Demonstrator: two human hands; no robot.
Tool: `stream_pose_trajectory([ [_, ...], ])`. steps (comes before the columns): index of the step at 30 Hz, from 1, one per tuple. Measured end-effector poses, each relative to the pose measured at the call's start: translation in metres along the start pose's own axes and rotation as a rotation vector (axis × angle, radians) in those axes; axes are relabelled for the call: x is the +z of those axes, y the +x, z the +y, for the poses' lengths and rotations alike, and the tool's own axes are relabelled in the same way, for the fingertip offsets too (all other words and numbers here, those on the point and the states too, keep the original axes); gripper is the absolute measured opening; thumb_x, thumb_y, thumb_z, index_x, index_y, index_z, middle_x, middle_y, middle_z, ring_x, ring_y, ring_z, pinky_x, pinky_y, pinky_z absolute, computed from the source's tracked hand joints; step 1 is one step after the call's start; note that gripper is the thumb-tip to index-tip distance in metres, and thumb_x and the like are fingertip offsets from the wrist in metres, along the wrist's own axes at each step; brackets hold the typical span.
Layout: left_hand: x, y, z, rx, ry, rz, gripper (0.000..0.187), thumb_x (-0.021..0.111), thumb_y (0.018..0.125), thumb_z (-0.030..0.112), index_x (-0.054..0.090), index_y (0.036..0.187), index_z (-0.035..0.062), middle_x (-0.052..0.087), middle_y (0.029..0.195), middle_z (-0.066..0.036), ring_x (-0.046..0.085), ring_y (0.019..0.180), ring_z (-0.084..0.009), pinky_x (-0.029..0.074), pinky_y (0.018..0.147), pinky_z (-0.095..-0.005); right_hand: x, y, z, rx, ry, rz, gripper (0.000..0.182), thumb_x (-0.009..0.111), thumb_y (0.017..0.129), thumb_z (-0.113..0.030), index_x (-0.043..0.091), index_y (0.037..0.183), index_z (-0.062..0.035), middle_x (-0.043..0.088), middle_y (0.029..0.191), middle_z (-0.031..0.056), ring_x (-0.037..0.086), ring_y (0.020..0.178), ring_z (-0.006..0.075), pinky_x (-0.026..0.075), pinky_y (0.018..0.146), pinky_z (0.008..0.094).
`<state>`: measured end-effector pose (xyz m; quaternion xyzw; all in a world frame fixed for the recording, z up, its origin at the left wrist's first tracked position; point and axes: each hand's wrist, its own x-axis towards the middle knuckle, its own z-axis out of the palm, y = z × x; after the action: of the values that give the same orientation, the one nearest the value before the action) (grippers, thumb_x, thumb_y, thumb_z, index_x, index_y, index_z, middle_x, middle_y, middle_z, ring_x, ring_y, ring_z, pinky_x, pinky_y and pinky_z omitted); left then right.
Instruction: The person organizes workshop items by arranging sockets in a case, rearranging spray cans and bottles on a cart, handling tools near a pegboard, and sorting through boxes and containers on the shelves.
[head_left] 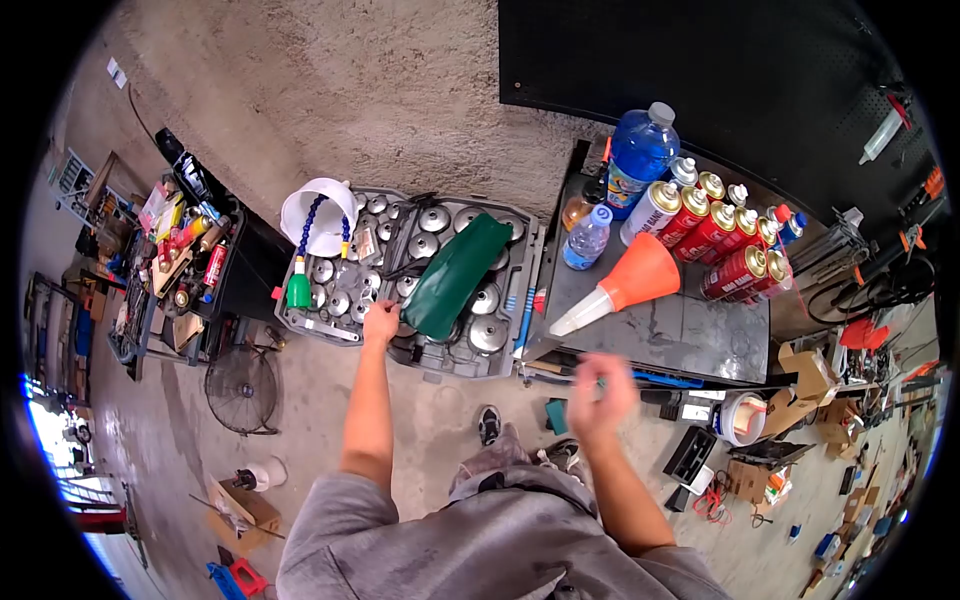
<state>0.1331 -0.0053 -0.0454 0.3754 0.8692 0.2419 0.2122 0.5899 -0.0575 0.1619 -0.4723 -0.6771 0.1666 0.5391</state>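
Note:
My left hand (pixel 380 325) is at the front of an opened grey case (pixel 460 366), fingers drawn together among metal cup-shaped oil filter wrenches (pixel 487 333); what they grip is hidden. Just right of that hand, a dark green flexible sheet (pixel 455 280) lies slantwise over the cups. My right hand (pixel 602 397) is raised in front of the black bench, curled and smeared by motion. Beyond it, an orange funnel (pixel 640 275) with a pale spout lies on the bench top (pixel 700 335).
A white bucket (pixel 312 205) with a blue flexible hose stands at the case's back left. Several spray cans (pixel 715 225), a blue-liquid bottle (pixel 642 150) and a small bottle (pixel 587 240) stand on the bench. A fan (pixel 242 388) and cartons (pixel 245 515) are on the floor.

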Motion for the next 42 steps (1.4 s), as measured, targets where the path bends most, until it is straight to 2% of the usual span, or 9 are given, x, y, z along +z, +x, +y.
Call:
stream_pose_trajectory([
  [3,0.005,0.009,-0.007,0.030,-0.026,-0.021,0.038,0.076,0.097,0.029,0.080,0.123,0.0018,0.082,0.115,-0.021,0.079,0.110,-0.0359,0.060,0.099,-0.0434,0.092,-0.025,-0.030,0.376,0.321,-0.347,0.016,0.075,0.096,-0.004,0.076,0.111,0.0001,0.077,0.101,0.0142,0.076,0.083,0.0226,0.060,0.074,0.0324],
  [5,0.012,0.017,-0.010,0.107,-0.170,-0.007,0.035,0.076,0.098,0.027,0.080,0.122,0.0017,0.083,0.113,-0.019,0.079,0.106,-0.0321,0.060,0.096,-0.0411,0.177,-0.049,0.031,0.733,0.300,-0.400,0.021,0.074,0.099,-0.016,0.078,0.114,-0.0026,0.082,0.107,0.0158,0.080,0.095,0.0259,0.062,0.082,0.0366],
  [7,0.017,0.025,-0.011,0.177,-0.197,-0.052,0.029,0.077,0.100,0.023,0.081,0.119,0.0019,0.083,0.107,-0.016,0.080,0.100,-0.0282,0.060,0.092,-0.0388,0.258,-0.073,0.114,0.837,0.232,-0.279,0.022,0.074,0.103,-0.020,0.077,0.115,-0.0011,0.081,0.098,0.0093,0.076,0.087,0.0175,0.058,0.080,0.0307],
  [16,0.028,0.056,-0.025,0.280,-0.238,-0.212,0.022,0.077,0.098,0.017,0.081,0.109,-0.0016,0.081,0.091,-0.012,0.073,0.083,-0.0185,0.058,0.081,-0.0354,0.313,-0.055,0.128,0.977,-0.027,-0.223,0.023,0.077,0.095,-0.031,0.087,0.105,-0.0136,0.083,0.103,0.0137,0.081,0.099,0.0302,0.061,0.092,0.0420],
  [20,0.006,0.036,-0.010,0.380,-0.275,-0.134,0.017,0.074,0.101,0.012,0.078,0.111,-0.0015,0.078,0.092,-0.010,0.068,0.082,-0.0157,0.055,0.077,-0.0344,0.300,-0.047,0.106,1.034,0.021,-0.225,0.024,0.077,0.094,-0.033,0.086,0.104,-0.0138,0.082,0.106,0.0147,0.079,0.104,0.0361,0.061,0.098,0.0456],
  [29,-0.120,-0.094,0.033,0.381,-0.441,-0.017,0.020,0.068,0.109,0.011,0.072,0.116,-0.0072,0.071,0.105,-0.007,0.066,0.098,-0.0163,0.054,0.090,-0.0313,0.212,-0.049,-0.016,0.862,0.441,-0.126,0.025,0.076,0.103,-0.020,0.080,0.115,0.0012,0.082,0.100,0.0132,0.074,0.084,0.0144,0.058,0.073,0.0327],
  [35,-0.206,-0.159,0.093,0.586,-0.539,0.088,0.009,0.062,0.109,0.003,0.067,0.113,-0.0048,0.063,0.109,-0.003,0.059,0.103,-0.0132,0.047,0.096,-0.0273,0.105,-0.024,-0.101,0.516,0.741,-0.108,0.018,0.076,0.104,-0.009,0.079,0.116,0.0046,0.071,0.091,0.0070,0.062,0.074,0.0119,0.051,0.067,0.0295],
  [37,-0.221,-0.178,0.157,0.732,-0.564,-0.005,0.003,0.062,0.103,-0.005,0.062,0.106,-0.0045,0.059,0.103,-0.004,0.056,0.098,-0.0131,0.044,0.092,-0.0259,0.063,-0.023,-0.107,0.376,0.801,-0.051,0.018,0.076,0.105,-0.009,0.079,0.116,0.0046,0.070,0.092,0.0062,0.061,0.077,0.0120,0.051,0.068,0.0302],
  [42,-0.194,-0.211,0.277,0.992,-0.409,-0.133,0.005,0.065,0.100,-0.004,0.067,0.104,-0.0044,0.063,0.101,-0.007,0.058,0.096,-0.0171,0.046,0.087,-0.0293,-0.022,-0.033,-0.090,0.469,0.750,0.045,0.017,0.077,0.104,-0.009,0.080,0.114,0.0048,0.076,0.101,0.0069,0.068,0.091,0.0119,0.054,0.078,0.0275],
])
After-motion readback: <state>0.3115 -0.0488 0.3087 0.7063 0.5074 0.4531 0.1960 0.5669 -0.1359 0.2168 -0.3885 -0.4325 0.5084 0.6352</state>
